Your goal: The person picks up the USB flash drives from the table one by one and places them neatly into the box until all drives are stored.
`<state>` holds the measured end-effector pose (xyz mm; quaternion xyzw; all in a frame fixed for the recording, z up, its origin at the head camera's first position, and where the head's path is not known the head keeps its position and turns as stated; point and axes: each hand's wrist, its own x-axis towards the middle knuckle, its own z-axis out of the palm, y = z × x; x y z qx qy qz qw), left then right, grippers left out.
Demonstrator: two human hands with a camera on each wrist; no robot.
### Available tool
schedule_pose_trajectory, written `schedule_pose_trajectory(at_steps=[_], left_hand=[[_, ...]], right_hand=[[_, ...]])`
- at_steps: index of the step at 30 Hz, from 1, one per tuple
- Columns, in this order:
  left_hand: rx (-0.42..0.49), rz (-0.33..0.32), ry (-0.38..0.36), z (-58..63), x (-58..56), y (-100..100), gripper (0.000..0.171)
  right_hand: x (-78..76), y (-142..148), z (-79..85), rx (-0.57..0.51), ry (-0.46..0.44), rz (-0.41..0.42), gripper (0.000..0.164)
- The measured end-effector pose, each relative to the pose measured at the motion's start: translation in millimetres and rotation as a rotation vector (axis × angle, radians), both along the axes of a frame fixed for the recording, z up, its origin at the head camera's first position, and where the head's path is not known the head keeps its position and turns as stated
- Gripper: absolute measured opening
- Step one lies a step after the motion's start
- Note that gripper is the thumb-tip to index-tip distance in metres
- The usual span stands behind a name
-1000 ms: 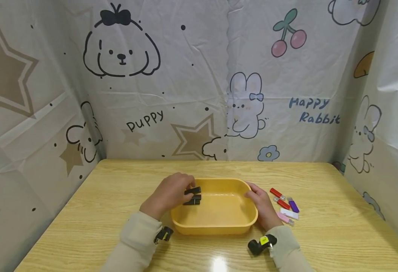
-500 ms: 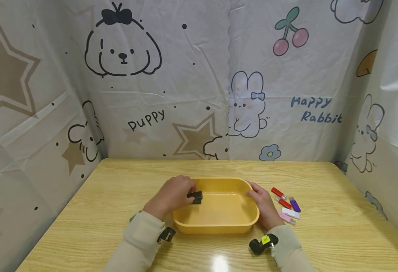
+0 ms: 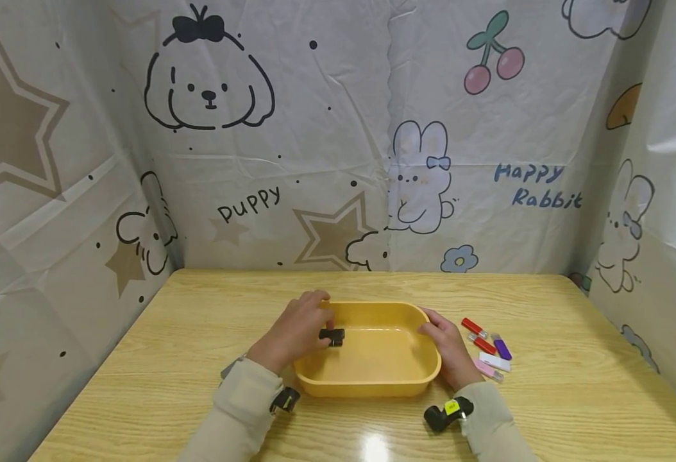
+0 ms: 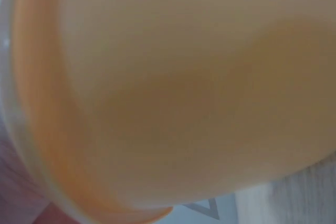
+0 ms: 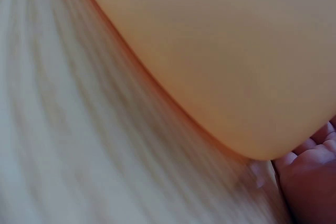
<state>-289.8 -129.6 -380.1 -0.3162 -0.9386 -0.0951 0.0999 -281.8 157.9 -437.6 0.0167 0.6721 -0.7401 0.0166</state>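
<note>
A yellow plastic basin [image 3: 384, 387] stands on the table before me. Inside its left end lie black stick-like pieces, probably USB flash drives [image 3: 335, 337], partly covered by my left hand [image 3: 300, 325]. That hand reaches over the left rim, fingers spread and raised, thumb beside the black drives. My right hand [image 3: 449, 346] grips the basin's right end, thumb over the rim and fingers outside. In the left wrist view the basin wall [image 4: 173, 103] fills most of the picture. The right wrist view shows the basin's outside [image 5: 226, 66] and part of the right hand [image 5: 310, 177].
Right of the basin, several USB flash drives lie loosely grouped on the wooden table [image 3: 551, 398]: red [image 3: 482, 344], purple [image 3: 502, 348], white [image 3: 494, 362] and pink [image 3: 488, 369]. Printed cloth [image 3: 245, 154] walls the table's back and sides.
My left hand has lowered a black flash drive onto the others in the basin, and its fingers have lifted away. The right hand has kept its grip.
</note>
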Motion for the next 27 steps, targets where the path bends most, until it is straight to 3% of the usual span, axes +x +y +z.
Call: schedule_pose_trajectory(at_steps=[10, 27], left_hand=[[0.003, 0.000, -0.083, -6.9, -1.1, -0.2, 0.016], [-0.066, 0.018, -0.043, -11.3, 2.1, 5.3, 0.017]], right_hand=[[-0.4, 0.2, 0.2, -0.006, -0.012, -0.004, 0.044], [0.0, -0.1, 0.2, 0.009, -0.014, -0.002, 0.044]])
